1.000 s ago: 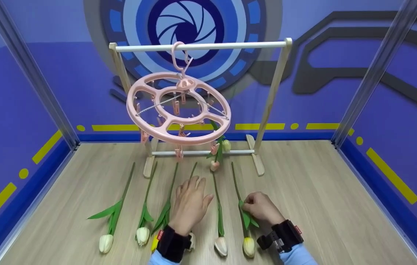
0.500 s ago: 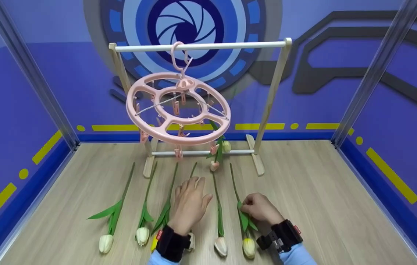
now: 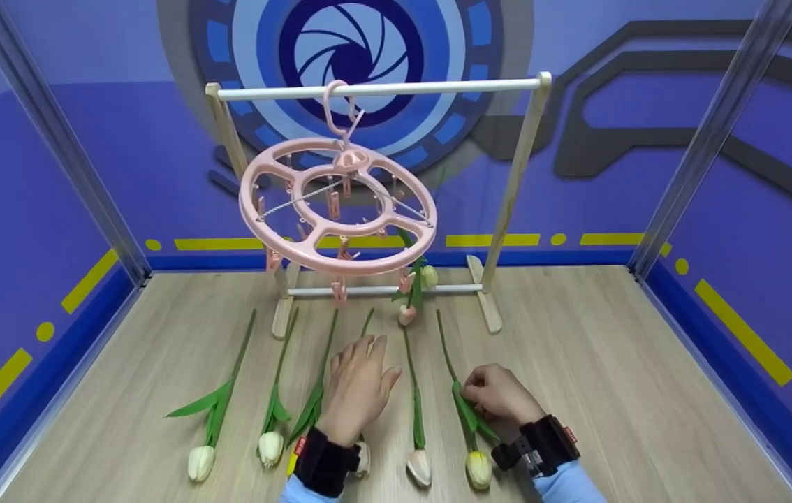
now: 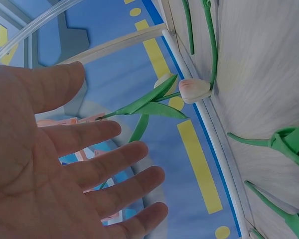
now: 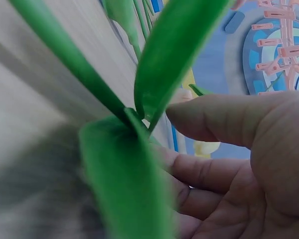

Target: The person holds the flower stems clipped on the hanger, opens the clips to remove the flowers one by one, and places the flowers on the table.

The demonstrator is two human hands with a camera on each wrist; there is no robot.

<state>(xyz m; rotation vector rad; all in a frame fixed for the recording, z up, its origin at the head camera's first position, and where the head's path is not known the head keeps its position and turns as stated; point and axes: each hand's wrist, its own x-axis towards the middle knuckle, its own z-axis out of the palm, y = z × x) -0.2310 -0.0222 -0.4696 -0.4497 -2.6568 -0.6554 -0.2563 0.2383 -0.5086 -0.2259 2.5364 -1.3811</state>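
Note:
My right hand [image 3: 497, 392] pinches the leaves of the rightmost tulip [image 3: 478, 469], a pale yellow one lying on the table with its stem pointing away. In the right wrist view its green leaf [image 5: 172, 55] rises between thumb and forefinger. My left hand [image 3: 360, 384], fingers spread and palm bare in the left wrist view, is over another tulip; it covers most of that stem, and the white bloom [image 3: 362, 460] shows beside the wrist. Between the hands lies a pinkish-white tulip [image 3: 420, 467].
Left of my hands lie two white tulips [image 3: 201, 462] and a yellow one [image 3: 293, 461]. Behind, a pink round clip hanger [image 3: 340, 269] hangs from a wooden rack [image 3: 511, 188]. Head-down tulips [image 3: 407, 314] hang at the hanger's right side. Blue walls enclose the table.
The rightmost tulip's bloom and leaves have swung slightly right, with my right hand still at its leaves. My left hand has stayed nearly in place.

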